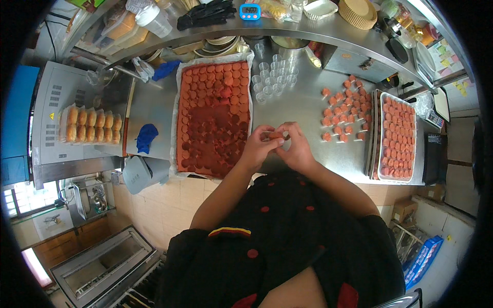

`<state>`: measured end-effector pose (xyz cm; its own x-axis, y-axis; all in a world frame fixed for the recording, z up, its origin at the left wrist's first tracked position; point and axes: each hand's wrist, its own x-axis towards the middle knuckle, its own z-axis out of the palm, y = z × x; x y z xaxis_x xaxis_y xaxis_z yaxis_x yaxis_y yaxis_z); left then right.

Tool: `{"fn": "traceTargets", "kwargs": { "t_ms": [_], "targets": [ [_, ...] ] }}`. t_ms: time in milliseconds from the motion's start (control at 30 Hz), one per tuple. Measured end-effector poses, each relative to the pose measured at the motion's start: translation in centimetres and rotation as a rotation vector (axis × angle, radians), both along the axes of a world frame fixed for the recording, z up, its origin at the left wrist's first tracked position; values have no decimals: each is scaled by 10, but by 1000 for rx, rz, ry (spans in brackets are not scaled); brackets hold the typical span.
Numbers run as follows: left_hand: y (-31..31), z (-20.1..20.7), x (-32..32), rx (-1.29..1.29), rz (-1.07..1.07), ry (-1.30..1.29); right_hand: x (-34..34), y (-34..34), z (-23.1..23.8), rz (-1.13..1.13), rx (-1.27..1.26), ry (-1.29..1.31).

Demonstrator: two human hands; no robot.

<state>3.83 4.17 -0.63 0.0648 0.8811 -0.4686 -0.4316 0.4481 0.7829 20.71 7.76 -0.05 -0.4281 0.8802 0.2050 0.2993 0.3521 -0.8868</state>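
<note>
Over the steel counter in front of me, my two hands meet at the fingertips. My left hand [261, 146] pinches a small red cake round [275, 136]. Against it, my right hand [297, 148] is closed with curled fingers; what lies inside them is mostly hidden, perhaps a clear rim. Left of my hands lies a large red sheet cake [213, 128] on white paper, cut into rounds, with many holes and dark scraps in its lower half. Beyond my hands stand several clear plastic cups [275, 77] in rows. To the right are several cups with red rounds [346, 110].
A white-rimmed tray [381, 154] of red rounds stands at the right end of the counter. Blue cloths [147, 138] lie on the left, near packed bread rolls [91, 126]. A grey bin [141, 174] stands below the counter edge. A loaded steel shelf [287, 26] with a blue timer [250, 12] spans the back.
</note>
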Motion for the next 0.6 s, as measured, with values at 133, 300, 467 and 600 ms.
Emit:
{"fn": "traceTargets", "kwargs": {
  "t_ms": [133,300,467,600],
  "targets": [
    [3,12,2,-85,20,-166,5,2,-1,7,9,-47],
    [14,-5,6,-85,-24,-17,7,2,-6,-4,-5,-75],
    [22,-4,14,38,-76,353,15,9,-4,138,91,-69],
    [18,-10,25,17,71,68,16,8,-8,46,45,-86]
  ]
}}
